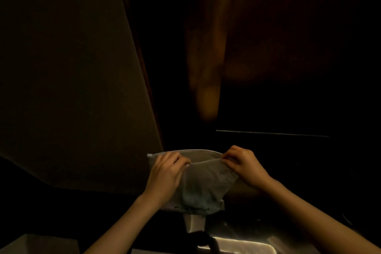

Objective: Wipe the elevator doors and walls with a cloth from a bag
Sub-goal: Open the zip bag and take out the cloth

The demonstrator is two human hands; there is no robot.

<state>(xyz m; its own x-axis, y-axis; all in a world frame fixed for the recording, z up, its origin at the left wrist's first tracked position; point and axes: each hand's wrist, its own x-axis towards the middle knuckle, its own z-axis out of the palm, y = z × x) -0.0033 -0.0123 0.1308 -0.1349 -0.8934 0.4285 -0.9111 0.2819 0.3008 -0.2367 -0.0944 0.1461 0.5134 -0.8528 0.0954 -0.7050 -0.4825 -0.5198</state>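
- Very dim scene; both bare forearms reach forward, a translucent zip bag (203,179) held up between the hands.
- Left hand (165,173): fingers (181,161) curled over the near lip of the bag's mouth at its left end, pinching the plastic; thumb hidden behind the hand, cannot tell how it lies.
- Right hand (244,166): fingertips (226,160) bunched together, pinching the bag's rim at the right corner of the mouth.
- Bag mouth is pulled open between the two sets of fingers: far lip arcs from beyond the left knuckles across to the right fingertips, near lip runs straight from fingers to fingers.
- Bag body hangs below the fingers, slanting down and slightly right; faint printed lines show on the plastic just under the right fingers.
- Cloth (198,200), pale greyish and crumpled, sits inside at the bottom of the bag, well below both pinches; neither hand touches it.
- Dark smudges along the bag's bottom edge; what they are, cannot tell.
- Elevator wall panel (66,80), flat and dull brown, rises to the left of and beyond the left fingers.
- Beyond the right fingers, dark surface with a blurred orange reflection (208,97) and a thin bright horizontal line (272,133).
- Below the bag, near the wrists, a shiny metal strip (237,246) on the floor catches light.
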